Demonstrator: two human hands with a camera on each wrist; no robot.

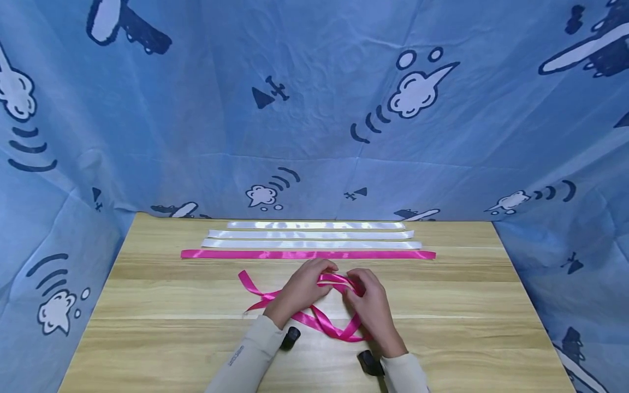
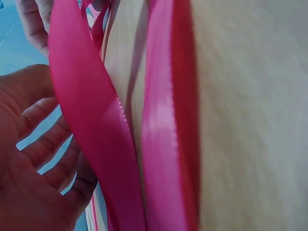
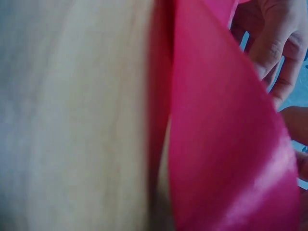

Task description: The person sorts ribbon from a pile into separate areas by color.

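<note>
A loose pink satin ribbon [image 1: 339, 332] lies in loops and crossings on the wooden table, close to the person. My left hand [image 1: 306, 284] holds its upper loop between thumb and fingers. On the other side of that loop, my right hand [image 1: 373, 304] pinches the ribbon with thumb and index finger. The ribbon's free ends [image 1: 249, 284] spread out left of the left wrist. In the left wrist view, pink ribbon [image 2: 96, 110] covers the fingertips of the left hand [image 2: 36, 149]. A wide twisted stretch of ribbon [image 3: 226, 134] hides much of the right wrist view.
Another pink ribbon [image 1: 255, 254] lies straight across the wooden table [image 1: 467, 305], beyond the hands. Several white ribbons [image 1: 309, 244] run parallel behind it. A blue patterned cloth [image 1: 314, 125] surrounds the table's back and sides. Black wrist devices [image 1: 369, 363] sit at both cuffs.
</note>
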